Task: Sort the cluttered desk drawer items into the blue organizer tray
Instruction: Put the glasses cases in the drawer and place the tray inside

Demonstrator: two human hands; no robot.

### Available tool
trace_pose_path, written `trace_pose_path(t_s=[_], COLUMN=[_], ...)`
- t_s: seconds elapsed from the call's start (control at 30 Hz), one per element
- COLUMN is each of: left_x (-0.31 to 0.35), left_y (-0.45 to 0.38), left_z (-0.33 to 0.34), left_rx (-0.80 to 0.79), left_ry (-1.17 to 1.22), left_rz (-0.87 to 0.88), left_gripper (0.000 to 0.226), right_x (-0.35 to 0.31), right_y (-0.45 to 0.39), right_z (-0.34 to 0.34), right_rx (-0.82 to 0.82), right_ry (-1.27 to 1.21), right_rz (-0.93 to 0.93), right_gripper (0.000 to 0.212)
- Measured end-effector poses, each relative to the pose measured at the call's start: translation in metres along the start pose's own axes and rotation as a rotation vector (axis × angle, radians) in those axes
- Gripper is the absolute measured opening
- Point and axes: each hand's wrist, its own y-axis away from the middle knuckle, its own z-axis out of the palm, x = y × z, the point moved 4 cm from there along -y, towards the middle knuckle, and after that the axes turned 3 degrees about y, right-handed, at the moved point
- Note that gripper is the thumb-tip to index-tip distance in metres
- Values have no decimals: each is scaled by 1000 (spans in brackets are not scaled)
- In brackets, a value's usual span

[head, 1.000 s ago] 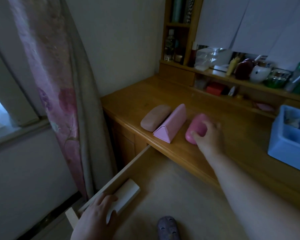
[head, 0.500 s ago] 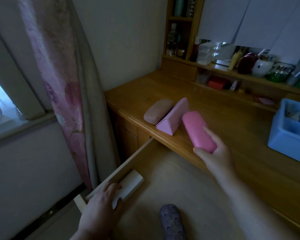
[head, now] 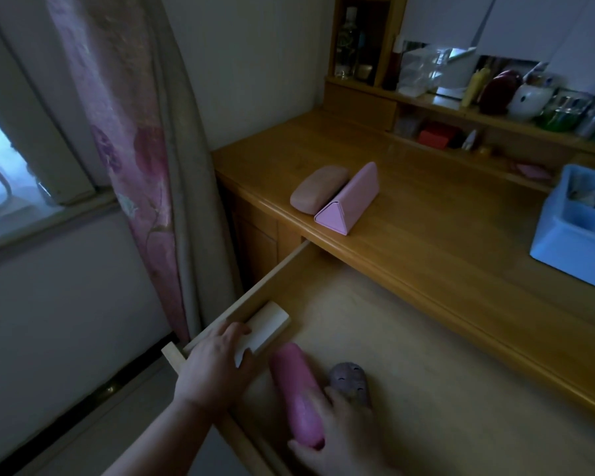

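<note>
The open wooden drawer point(head: 409, 355) fills the lower middle. My right hand point(head: 344, 438) grips the near end of a bright pink oblong case point(head: 296, 389), which lies in the drawer's front left part. A grey-purple case point(head: 349, 381) lies just right of it. My left hand point(head: 217, 365) rests on a flat white case point(head: 268, 324) against the drawer's left wall. On the desk top point(head: 443, 218) sit a dusty-pink oval case point(head: 318, 188) and a pink triangular case point(head: 349, 201). The blue organizer tray point(head: 571, 245) stands at the right edge, with small items inside.
A floral curtain point(head: 131, 132) hangs left of the desk beside a window point(head: 0, 166). Shelves at the back hold bottles, a clear box point(head: 423, 68), a red box point(head: 435, 137) and jars. The floor lies below on the left.
My right hand lifted the bright pink case off the desk top and brought it down into the drawer beside the grey-purple case. My left hand stayed on the white case.
</note>
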Motion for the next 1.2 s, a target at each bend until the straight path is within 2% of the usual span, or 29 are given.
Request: trace_pose_path(t_s=[0.03, 0.1, 0.13, 0.17, 0.2, 0.33, 0.4, 0.47, 0.53, 0.6, 0.7, 0.77, 0.87, 1.03, 1.13, 1.2], left_x=[3, 5, 4, 3, 3, 3, 4, 5, 4, 3, 2, 2, 2, -1, -1, -3], left_y=[-1, -2, -2, -2, -1, -4, -3, -3, -5, -7, -10, -12, -13, -13, -14, -11], left_z=[-1, -1, 0, 1, 1, 1, 1, 0, -1, -1, 2, 1, 2, 6, 2, 4], left_rx=[-5, -10, -8, -9, 1, 3, -16, -20, -15, -24, -41, -34, -51, -57, -59, -47], left_ry=[10, 11, 3, 0, 2, 7, 14, 24, 45, 57, 34, 29, 13, 50, 35, 18], left_rz=[6, 8, 18, 19, 28, 33, 38, 54, 62, 74, 92, 112, 142, 173, 127, 93], left_gripper=[31, 31, 31, 31, 30, 30, 29, 29, 28, 30, 31, 34, 42, 45, 38, 32], right_x=[18, 30, 10, 3, 5, 17, 22, 28, 38, 50, 62, 64, 64, 77, 80, 82], right_y=[-11, -25, -17, -23, -23, -72, -117, -168, -216, -253, -277, -283, -289, -296, -290, -272], right_z=[-44, -111, -98, -100, -104, -165, -208, -243, -261, -264, -255, -256, -263, -261, -262, -266], right_rx=[-100, -50, -87, -52, -32, 387, 483, 538, 413, 227, 129, 162, 334, 327, 359, 373], right_ry=[212, 177, 288, 329, 276, 118, 97, 157, 281, 404, 637, 666, 617, 539, 287, -36], right_rz=[35, 116, 91, 41, 18, -87, -131, -140, -70, 26, 90, 157, 265, 427, 458, 454], right_gripper=[74, 64, 58, 54, 50, 27, 14, 29, 52, 64, 63, 54, 49, 58, 61, 61])
